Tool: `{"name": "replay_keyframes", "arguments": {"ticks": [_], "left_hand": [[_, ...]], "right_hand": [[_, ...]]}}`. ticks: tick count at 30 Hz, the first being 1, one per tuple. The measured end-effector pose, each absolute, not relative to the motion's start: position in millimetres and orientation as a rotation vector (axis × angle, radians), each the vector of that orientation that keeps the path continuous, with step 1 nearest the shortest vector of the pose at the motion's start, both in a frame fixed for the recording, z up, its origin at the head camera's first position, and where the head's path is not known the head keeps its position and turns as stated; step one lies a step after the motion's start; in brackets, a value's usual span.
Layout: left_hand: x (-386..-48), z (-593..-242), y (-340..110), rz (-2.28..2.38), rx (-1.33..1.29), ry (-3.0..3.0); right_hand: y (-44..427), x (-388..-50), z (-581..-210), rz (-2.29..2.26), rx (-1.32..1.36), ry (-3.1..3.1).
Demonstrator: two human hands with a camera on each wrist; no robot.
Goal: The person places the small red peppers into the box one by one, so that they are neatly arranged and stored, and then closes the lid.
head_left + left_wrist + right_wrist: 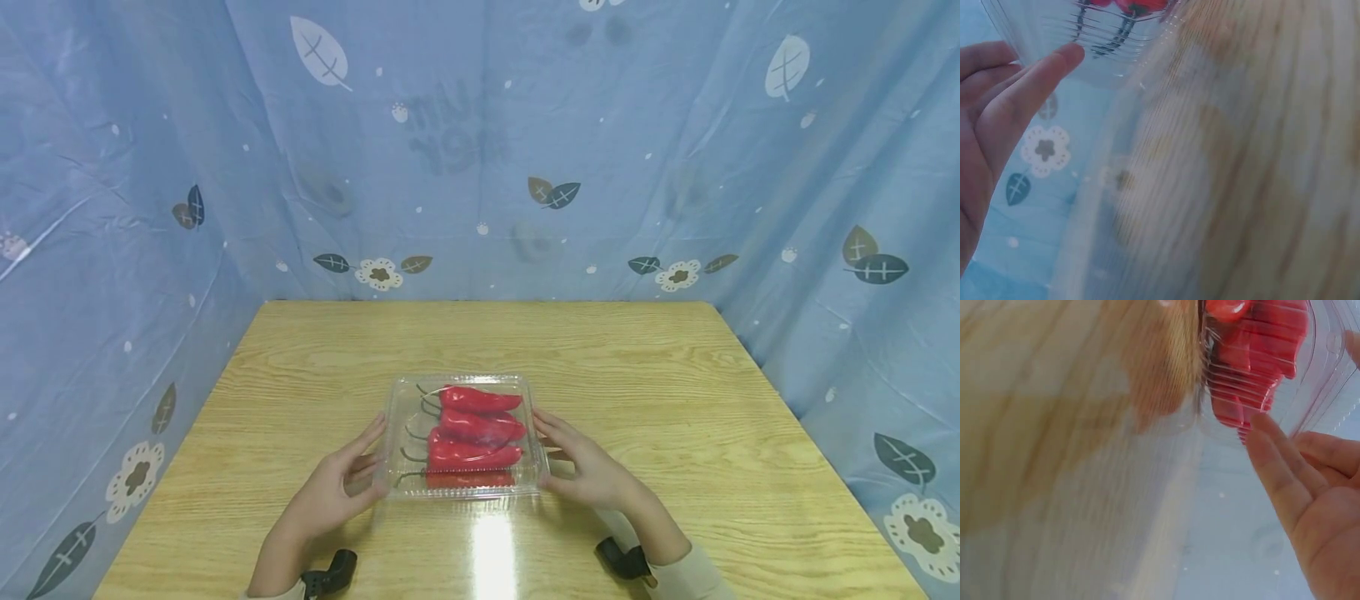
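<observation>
A clear plastic clamshell box [411,427] sits on the wooden table, its lid apparently down. Several red peppers [476,427] with green stems lie in it, stacked in a row, stems toward the left. At the box's left side is my left hand [326,492], thumb near the front corner and fingers further back along the wall. My right hand [596,473] flanks the opposite side in the same way, its fingers extended. In the right wrist view, fingertips [1260,434] rest at the clear wall. In the left wrist view, the thumb [1060,62] lies against the ribbed side.
The pale wooden table [480,342] reflects a bright light in front of the box. Blue curtains [480,125] with leaf and flower prints stand behind the table and along both sides. A black wrist mount [333,573] is on the left wrist, another [622,558] on the right.
</observation>
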State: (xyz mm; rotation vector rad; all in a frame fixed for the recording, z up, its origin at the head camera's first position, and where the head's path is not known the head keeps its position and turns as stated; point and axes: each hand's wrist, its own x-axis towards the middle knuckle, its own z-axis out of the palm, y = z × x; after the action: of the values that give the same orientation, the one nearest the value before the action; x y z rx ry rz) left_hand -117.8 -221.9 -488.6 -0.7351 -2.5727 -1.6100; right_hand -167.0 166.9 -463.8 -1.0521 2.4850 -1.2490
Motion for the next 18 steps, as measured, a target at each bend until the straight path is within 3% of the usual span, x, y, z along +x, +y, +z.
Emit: {"name": "replay_keyframes", "arguments": {"ticks": [18], "left_hand": [[-118.2, -487.8, -221.7, -1.630, -0.713, -2.598]], "right_hand": [[163.3, -165.4, -461.5, -1.317, -0.975, 2.374]]}}
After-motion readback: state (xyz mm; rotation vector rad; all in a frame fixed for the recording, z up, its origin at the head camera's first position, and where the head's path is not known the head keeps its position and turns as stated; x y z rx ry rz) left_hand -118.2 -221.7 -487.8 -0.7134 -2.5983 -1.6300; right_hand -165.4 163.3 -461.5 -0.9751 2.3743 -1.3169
